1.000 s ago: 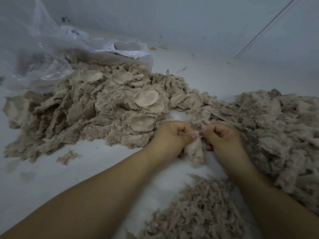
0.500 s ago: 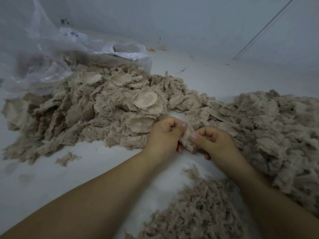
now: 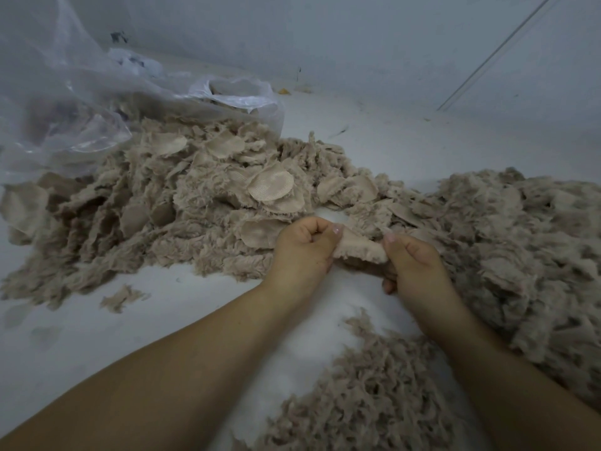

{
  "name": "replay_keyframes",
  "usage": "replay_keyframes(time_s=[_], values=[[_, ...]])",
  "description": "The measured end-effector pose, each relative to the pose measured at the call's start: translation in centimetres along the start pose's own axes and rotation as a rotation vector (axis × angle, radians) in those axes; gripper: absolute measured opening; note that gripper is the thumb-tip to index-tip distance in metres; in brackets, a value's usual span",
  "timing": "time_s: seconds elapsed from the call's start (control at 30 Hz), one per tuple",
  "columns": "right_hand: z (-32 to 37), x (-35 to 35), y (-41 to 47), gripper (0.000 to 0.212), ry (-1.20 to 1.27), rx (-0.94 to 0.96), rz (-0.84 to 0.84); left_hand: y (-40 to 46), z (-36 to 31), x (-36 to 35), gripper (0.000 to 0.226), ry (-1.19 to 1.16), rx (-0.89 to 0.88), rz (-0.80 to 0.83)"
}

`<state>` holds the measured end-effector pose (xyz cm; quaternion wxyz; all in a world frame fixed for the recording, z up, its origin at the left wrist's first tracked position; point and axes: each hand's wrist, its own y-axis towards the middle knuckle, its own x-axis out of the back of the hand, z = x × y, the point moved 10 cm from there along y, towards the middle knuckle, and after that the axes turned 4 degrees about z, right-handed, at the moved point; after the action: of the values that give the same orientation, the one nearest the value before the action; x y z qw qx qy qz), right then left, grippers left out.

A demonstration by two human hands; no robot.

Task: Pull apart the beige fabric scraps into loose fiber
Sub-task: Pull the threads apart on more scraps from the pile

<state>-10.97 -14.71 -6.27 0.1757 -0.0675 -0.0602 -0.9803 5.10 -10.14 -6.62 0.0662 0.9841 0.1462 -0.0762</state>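
One beige fabric scrap (image 3: 357, 249) is stretched between my two hands above the white floor. My left hand (image 3: 304, 252) pinches its left edge, fingers curled. My right hand (image 3: 414, 265) pinches its right edge. Behind them lies a big heap of beige scraps (image 3: 182, 203), fluffy pieces mixed with round flat ones. A pile of loose shredded fiber (image 3: 374, 395) sits close to me, under my right forearm.
Another large beige mound (image 3: 520, 242) fills the right side. A clear plastic bag (image 3: 81, 102) lies at the back left, partly over the scrap heap. One small scrap (image 3: 122, 297) lies alone on the white floor (image 3: 97, 346). A pale wall rises behind.
My hands have moved apart, and the scrap now spans between them. One second ago they were close together with a tuft hanging below them.
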Motion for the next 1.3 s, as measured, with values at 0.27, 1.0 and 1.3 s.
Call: replay_keyframes(time_s=[0.27,1.0,1.3], values=[[0.1,-0.6,0.2,0.037,0.004,0.018,0.070,-0.6,0.0,-0.8,0.016,-0.024,0.026,0.094],[1.4,-1.7,-0.7,0.023,-0.076,0.154,0.189,-1.4,-0.7,-2.6,0.024,0.201,-0.031,0.162],[0.6,-0.7,-0.3,0.022,0.051,0.043,0.066,-0.6,-0.1,-1.7,0.038,0.169,0.017,0.140]])
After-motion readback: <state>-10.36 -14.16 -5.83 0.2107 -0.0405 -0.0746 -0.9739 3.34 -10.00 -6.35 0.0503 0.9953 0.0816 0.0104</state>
